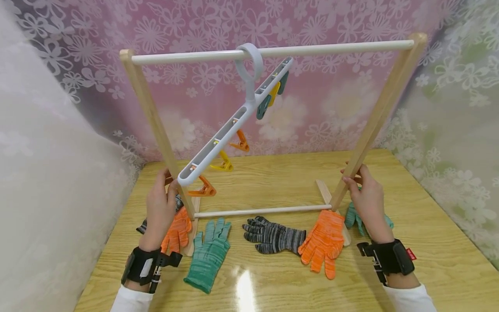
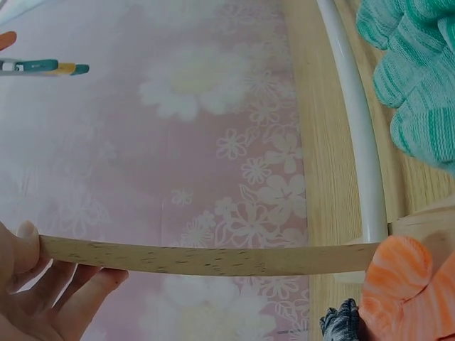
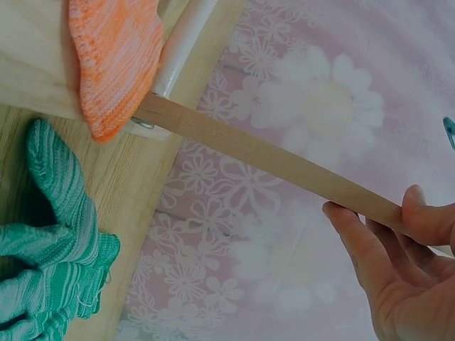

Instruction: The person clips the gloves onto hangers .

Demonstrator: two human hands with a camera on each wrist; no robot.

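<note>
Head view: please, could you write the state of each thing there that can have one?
Left hand: grips the left post.
Right hand: grips the right post.
Rack: standing upright.
Hanger: hooked over the top bar.
Clips: on the hanger, holding no glove.
Gloves: unworn, lying down.
Wrist straps: fastened.

In the head view, the left hand [image 1: 161, 208] hides the middle of 1 black-and-grey glove [image 1: 142, 226]; the right hand [image 1: 368, 201] hides the middle of 1 green glove [image 1: 352, 216]. The wrist views' edges cut off each hand, and the right one crops 1 teal clothespin [image 3: 449, 132].
</note>
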